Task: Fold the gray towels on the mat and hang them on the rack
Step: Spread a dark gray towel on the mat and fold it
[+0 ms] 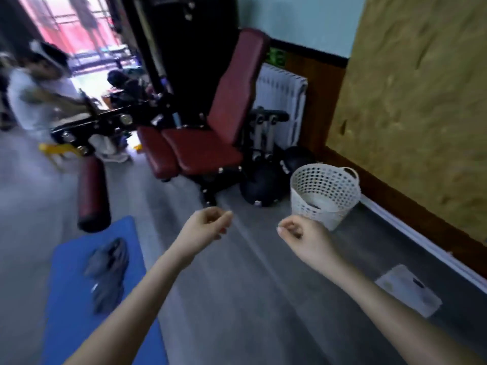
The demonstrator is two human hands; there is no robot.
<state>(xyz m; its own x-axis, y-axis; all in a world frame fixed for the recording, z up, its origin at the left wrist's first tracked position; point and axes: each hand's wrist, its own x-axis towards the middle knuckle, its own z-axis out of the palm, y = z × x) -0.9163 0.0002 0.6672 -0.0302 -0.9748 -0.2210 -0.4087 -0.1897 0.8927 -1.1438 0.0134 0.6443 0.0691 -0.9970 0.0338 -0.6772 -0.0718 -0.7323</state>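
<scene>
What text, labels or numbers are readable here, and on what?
No text reads clearly.
Green sign behind the red bench: pale characters, too blurred to read.
Black ball left of the basket: small white marking, too blurred to read.
White panel on the floor: dark mark, unreadable.

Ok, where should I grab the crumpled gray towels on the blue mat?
Pinch a raised fold at the far end of the gray towels, coming down from their right side with the left hand, the nearer one. The heap is crumpled; blur hides any corner.
</scene>
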